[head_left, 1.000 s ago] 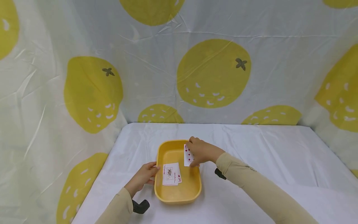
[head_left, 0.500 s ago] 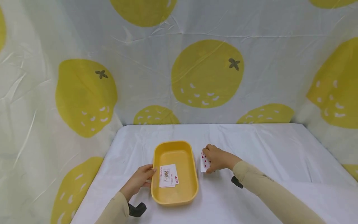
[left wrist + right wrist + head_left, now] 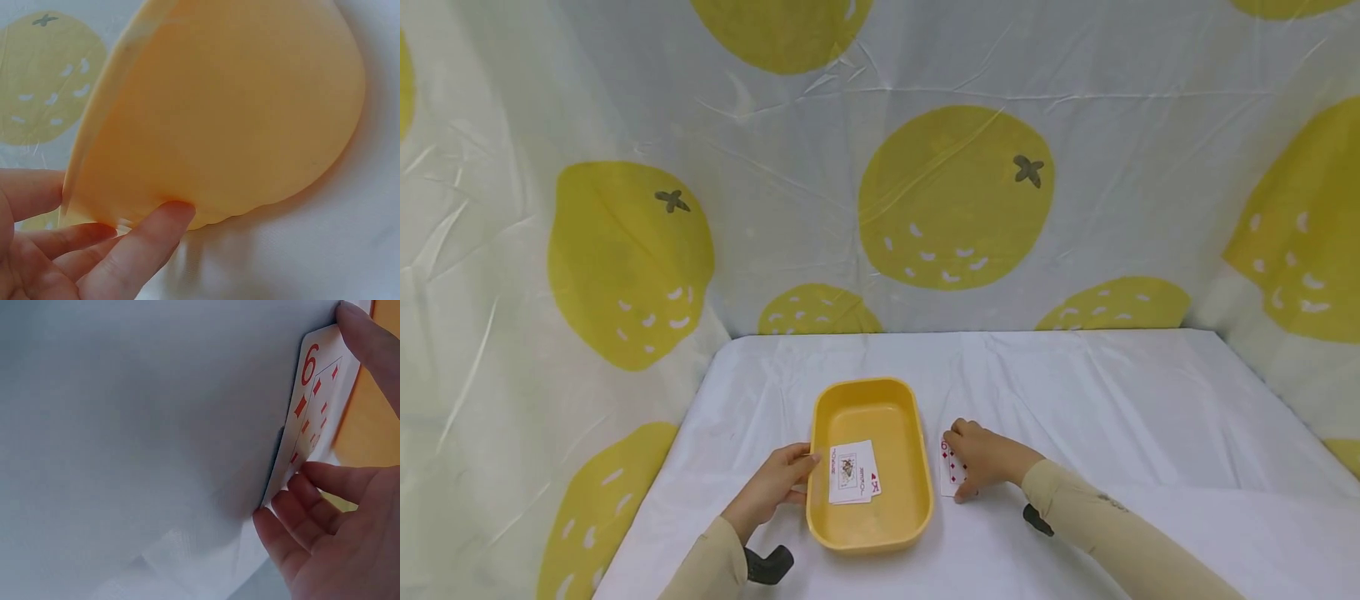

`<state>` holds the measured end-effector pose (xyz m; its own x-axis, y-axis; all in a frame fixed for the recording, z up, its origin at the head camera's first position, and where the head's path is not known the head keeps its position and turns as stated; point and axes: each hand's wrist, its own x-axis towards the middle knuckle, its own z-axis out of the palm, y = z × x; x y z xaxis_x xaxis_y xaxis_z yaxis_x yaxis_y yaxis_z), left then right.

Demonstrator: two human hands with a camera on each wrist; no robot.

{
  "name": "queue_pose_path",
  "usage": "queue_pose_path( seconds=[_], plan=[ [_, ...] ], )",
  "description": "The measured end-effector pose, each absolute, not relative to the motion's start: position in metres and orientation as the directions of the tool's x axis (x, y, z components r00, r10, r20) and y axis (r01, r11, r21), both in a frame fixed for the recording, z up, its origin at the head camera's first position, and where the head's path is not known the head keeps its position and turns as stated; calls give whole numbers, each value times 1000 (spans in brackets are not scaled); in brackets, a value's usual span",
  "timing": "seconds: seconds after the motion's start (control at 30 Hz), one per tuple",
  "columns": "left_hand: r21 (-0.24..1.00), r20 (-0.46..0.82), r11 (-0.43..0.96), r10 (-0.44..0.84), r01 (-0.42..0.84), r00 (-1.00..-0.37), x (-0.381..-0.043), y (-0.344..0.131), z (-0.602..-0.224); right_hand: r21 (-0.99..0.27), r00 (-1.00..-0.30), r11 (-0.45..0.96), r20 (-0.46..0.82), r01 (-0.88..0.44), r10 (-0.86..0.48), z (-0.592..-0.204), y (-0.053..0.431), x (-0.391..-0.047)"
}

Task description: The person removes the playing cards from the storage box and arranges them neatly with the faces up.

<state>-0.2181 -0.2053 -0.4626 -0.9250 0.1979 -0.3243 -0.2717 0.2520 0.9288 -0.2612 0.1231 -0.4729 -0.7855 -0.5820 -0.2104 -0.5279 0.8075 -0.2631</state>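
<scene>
My left hand [image 3: 772, 487] grips the left rim of a yellow plastic tray [image 3: 868, 546]. In the left wrist view its thumb and fingers hold the tray's wall [image 3: 237, 112] at the edge. Inside the tray lie a joker card [image 3: 847, 473] and, partly under it, a red king [image 3: 876, 482]. Just right of the tray, my right hand [image 3: 990, 457] holds a six of diamonds [image 3: 307, 415] face up, thumb at one end and fingertips at the other. A stepped edge below the six suggests another card under it. The cards are close over the white cloth.
White cloth [image 3: 1120, 408] covers the table. Lemon-printed curtain [image 3: 955, 200] stands behind it and at both sides. Black wrist devices [image 3: 769, 565] sit under both sleeves.
My right hand has carried the diamond card from over the tray's right side out past the rim, then towards me, down to the cloth. The left hand keeps its hold on the tray.
</scene>
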Motion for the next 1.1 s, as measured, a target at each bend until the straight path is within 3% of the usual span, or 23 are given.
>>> queue_pose_path(
  seconds=[0.27, 0.63, 1.1],
  plan=[
    [930, -324, 247, 202, -272, -924, -218, -206, -463, -293, -791, 816, -232, -499, -566, -464, 122, -261],
    [931, -322, 245, 197, -271, -926, -219, -206, -464, -313, -811, 799, -126, -514, -571, -431, 113, -269],
    [935, -313, 236, 208, -264, -927, -218, -206, -462, -215, -739, 727, -34, -653, -673, -395, 49, -277]
  ],
)
